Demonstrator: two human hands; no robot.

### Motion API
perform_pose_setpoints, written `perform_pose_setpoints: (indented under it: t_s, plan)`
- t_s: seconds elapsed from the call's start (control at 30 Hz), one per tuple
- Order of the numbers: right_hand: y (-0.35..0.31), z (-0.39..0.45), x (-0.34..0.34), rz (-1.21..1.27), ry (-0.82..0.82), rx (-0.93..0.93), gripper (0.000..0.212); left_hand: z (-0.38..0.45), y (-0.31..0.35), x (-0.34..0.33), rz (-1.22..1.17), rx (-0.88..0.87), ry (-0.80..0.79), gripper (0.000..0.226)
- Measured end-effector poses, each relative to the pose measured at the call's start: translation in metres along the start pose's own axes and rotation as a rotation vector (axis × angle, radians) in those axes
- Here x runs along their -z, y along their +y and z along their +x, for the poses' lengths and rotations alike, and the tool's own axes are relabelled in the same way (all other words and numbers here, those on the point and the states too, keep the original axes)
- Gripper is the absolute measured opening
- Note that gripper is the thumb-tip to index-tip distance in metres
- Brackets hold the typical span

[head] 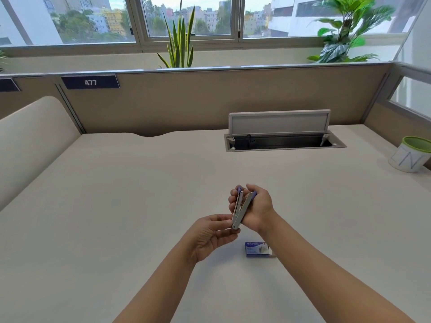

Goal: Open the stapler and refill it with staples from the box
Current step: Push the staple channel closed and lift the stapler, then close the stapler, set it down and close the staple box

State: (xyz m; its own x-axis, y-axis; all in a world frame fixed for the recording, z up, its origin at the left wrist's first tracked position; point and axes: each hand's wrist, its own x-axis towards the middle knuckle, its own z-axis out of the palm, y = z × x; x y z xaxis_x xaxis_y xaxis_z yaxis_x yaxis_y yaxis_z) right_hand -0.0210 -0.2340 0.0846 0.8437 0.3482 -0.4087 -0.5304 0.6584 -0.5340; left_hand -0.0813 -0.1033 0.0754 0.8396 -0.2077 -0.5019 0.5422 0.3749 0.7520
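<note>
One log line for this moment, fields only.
stapler: hinged open, held off desk | right hand: holding | left hand: at hinge end | staple box: on desk

Two bare forearms, no sleeves, left hand (210,234), right hand (257,206), unadorned fingers (232,200)

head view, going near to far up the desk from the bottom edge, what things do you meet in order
staple box → left hand → stapler, hinged open in the right hand → open cable hatch → partition with the 477 sign → snake plant → window
</note>
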Motion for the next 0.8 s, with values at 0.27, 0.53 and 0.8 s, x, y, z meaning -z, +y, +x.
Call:
perform_pose_setpoints:
  t_s: [0.27,0.53,0.8]
  plan:
    - [0.0037,0.0011,-0.0020,-0.049,0.085,0.045,0.032,0.0005,-0.0016,-0.0052,0.204,-0.044,-0.002,0.018]
    - [0.0042,0.0024,-0.0053,-0.023,0.094,0.040,0.032,0.0004,-0.0003,-0.0045,0.253,-0.068,0.011,0.011]
    - [-0.0016,-0.0016,-0.0065,-0.210,0.048,-0.023,0.037,0.0019,0.0020,-0.0019,0.203,-0.063,0.021,0.017]
